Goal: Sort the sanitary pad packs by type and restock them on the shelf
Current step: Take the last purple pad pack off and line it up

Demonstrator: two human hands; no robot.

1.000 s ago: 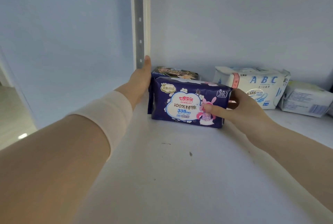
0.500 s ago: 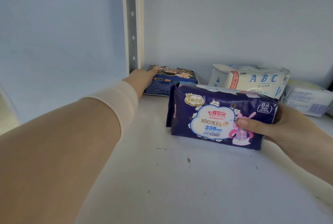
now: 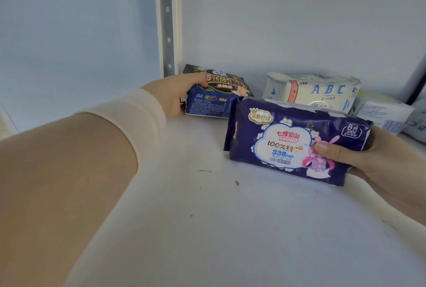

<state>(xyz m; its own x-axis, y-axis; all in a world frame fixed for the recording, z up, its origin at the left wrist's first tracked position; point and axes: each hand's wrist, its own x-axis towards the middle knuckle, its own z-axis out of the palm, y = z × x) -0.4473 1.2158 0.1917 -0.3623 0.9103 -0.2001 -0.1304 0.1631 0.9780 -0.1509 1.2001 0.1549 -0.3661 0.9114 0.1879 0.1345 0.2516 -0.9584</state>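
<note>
A dark purple pad pack (image 3: 283, 139) with a white cloud label stands upright on the white shelf (image 3: 230, 229), and my right hand (image 3: 373, 160) grips its right end with the thumb across the front. Behind it to the left, at the back corner, a black and blue pad pack (image 3: 215, 95) lies tilted; my left hand (image 3: 175, 93) holds its left end, thumb on top. A white pack marked ABC (image 3: 311, 89) stands at the back wall, to the right of the black pack.
A slotted metal upright (image 3: 167, 19) runs up the back left corner. More white packs (image 3: 382, 111) lie at the far right by the ABC pack. The front of the shelf is bare, with a few dark specks.
My right hand pulled the purple pack forward and to the right, away from the corner. My left hand left the purple pack's end and took hold of the black pack behind it.
</note>
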